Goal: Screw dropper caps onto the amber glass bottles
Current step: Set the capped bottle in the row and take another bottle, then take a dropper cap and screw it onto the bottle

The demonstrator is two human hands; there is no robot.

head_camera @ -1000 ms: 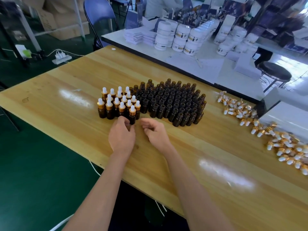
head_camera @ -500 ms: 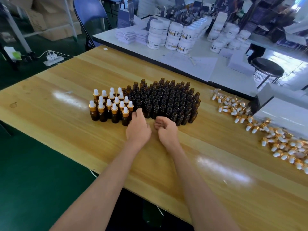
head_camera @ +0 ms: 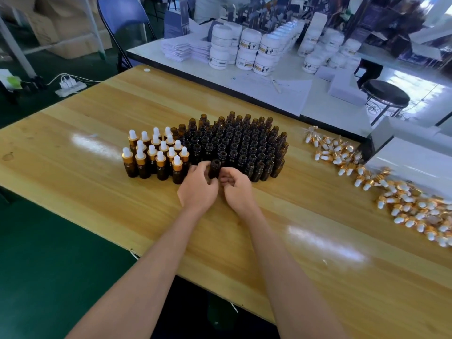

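Note:
My left hand grips one uncapped amber bottle at the front of the block of open amber bottles. Right beside it, my right hand has loosely curled fingers with nothing visible in them, its fingertips close to that bottle. To the left stands a cluster of capped bottles with gold collars and white rubber bulbs. Loose dropper caps lie in a long pile on the right side of the wooden table.
A white box sits behind the cap pile. A second table at the back carries white jars and stacked papers. A blue folding chair and a black stool stand beyond; the floor is green.
Both hands moved right from the capped cluster to the open bottles. My left hand took hold of one uncapped bottle and lifted it off the front row.

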